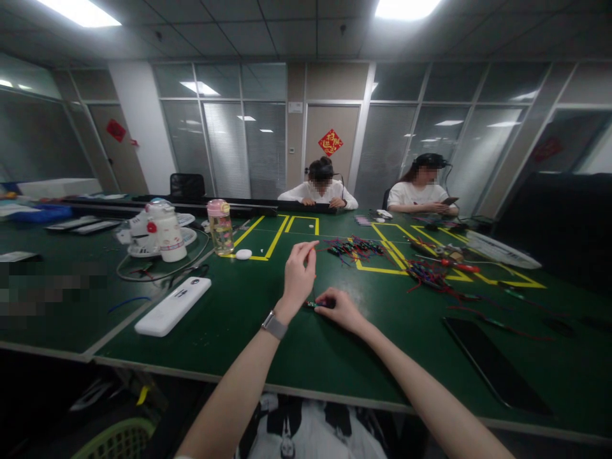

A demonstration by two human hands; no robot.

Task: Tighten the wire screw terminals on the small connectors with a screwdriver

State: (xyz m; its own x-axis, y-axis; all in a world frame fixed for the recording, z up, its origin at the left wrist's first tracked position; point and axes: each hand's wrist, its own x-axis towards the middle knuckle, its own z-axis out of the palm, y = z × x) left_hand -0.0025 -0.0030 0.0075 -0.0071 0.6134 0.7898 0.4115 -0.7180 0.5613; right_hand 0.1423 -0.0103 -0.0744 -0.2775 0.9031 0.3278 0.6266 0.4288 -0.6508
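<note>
My right hand [340,310] rests low over the green table [258,344], its fingers closed on a small circuit board [312,305] with wires. Part of the board is covered by the fingers. My left hand [300,275], with a watch on its wrist, is raised just above and left of the board. Its thumb and fingertips are pinched together; a thin dark line shows between this hand and the board, but what the fingertips hold is too small to tell. Beyond my hands lies a pile of small boards with red, blue and black wires [356,250].
A second wired pile [430,274] lies right, near a red-handled tool [459,265]. A black phone [495,363] is at the front right. Left stand a white power bank-like block [174,306], a pink-lidded bottle [220,228] and a white flask [168,233]. Two people sit opposite.
</note>
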